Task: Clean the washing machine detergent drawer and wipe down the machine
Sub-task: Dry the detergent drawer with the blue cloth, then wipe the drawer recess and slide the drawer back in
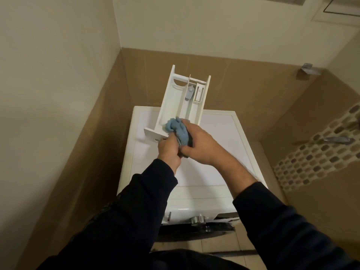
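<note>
tan tiled corner, washing machine (214, 137) top, left hand (169, 151) gripping drawer (175, 106), right hand (200, 145) gripping cloth (175, 127)

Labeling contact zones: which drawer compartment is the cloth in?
The wide left compartment of the detergent drawer. The blue cloth, gripped by the right hand, sits at its near end; the narrower right-side compartments are untouched.

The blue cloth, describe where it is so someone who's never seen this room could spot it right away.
Find the white washing machine in the corner. Above its top, the left hand holds the white drawer tilted up. The cloth is bunched in the right hand at the drawer's near end, the only blue thing there.
</note>
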A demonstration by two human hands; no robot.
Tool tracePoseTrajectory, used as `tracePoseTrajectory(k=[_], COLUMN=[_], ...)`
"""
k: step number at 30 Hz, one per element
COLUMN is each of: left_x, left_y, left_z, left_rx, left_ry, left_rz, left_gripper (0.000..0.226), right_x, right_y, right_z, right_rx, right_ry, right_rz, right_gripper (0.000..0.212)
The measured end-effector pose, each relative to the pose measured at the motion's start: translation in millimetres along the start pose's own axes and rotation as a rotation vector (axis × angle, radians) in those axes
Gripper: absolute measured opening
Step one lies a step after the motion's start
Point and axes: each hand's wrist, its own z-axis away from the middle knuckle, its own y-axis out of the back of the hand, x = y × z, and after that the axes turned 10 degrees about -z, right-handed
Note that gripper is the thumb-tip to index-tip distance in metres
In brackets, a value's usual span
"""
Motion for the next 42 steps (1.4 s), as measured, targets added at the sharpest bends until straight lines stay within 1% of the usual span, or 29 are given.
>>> tracePoseTrajectory(k=[2, 3, 4, 6, 8, 12, 14, 16, 17, 19, 23, 25, 29, 32, 37, 42], left_x=[-2.9, -4.5, -6.7, -14.2, -20.1, -29.4, -32.8, -37.2, -40.4, -49.2, -69.6, -79.5, -93.9, -102.9, -116.1, -123.6], left_y=[2.0, 1.3, -0.2, -2.5, -4.4, -5.8, -4.3, -0.4, 1.4, 7.1, 22.0, 28.9, 45.5, 66.0, 105.4, 156.1], left_z=[3.3, 7.5, 11.5, 13.4, 19.0, 32.4, 41.0, 48.0, 52.1, 61.9, 87.4, 100.7, 126.9, 140.9, 161.3, 174.6], left_rx=[-0.005, 0.011, 0.026, 0.044, 0.091, 0.157, 0.196, 0.234, 0.253, 0.283, 0.316, 0.325, 0.342, 0.358, 0.353, 0.317], left_ry=[-0.027, -0.031, -0.03, -0.032, -0.039, -0.023, -0.02, -0.007, -0.009, -0.023, -0.038, -0.028, -0.004, 0.018, 0.085, 0.147], left_rz=[0.029, 0.025, 0.022, 0.017, 0.005, 0.073, 0.096, 0.106, 0.101, 0.077, 0.049, 0.042, 0.002, 0.013, 0.057, 0.046], left_gripper=[0.046, 0.044, 0.039, 0.028, 0.021, 0.01, 0.014, 0.033, 0.041, 0.048, 0.046, 0.043, 0.039, 0.043, 0.032, 0.037], right_x=[7.1, 10.3, 12.5, 15.4, 22.6, 50.8, 63.7, 75.3, 80.4, 94.3, 113.3, 117.8, 114.7, 109.8, 102.1, 80.7], right_y=[2.9, 6.3, 10.5, 19.6, 25.5, 38.2, 47.5, 52.2, 52.3, 44.8, 15.3, -2.1, -32.2, -48.7, -76.0, -107.5], right_z=[1.7, 2.0, 3.0, 9.7, 23.5, 57.2, 73.7, 87.7, 94.8, 108.5, 133.0, 143.7, 165.7, 175.6, 185.2, 186.9], right_rx=[-0.048, -0.043, -0.025, 0.012, 0.061, 0.275, 0.303, 0.285, 0.277, 0.252, 0.192, 0.192, 0.173, 0.172, 0.157, 0.193], right_ry=[0.0, -0.002, -0.005, -0.004, -0.013, -0.136, -0.144, -0.146, -0.161, -0.202, -0.29, -0.317, -0.341, -0.353, -0.396, -0.413], right_rz=[0.057, 0.104, 0.145, 0.113, -0.033, -0.44, -0.545, -0.576, -0.587, -0.598, -0.679, -0.704, -0.762, -0.776, -0.68, -0.504], right_gripper=[0.062, 0.06, 0.055, 0.042, 0.036, 0.033, 0.022, 0.011, 0.011, 0.015, 0.031, 0.038, 0.044, 0.046, 0.046, 0.044])
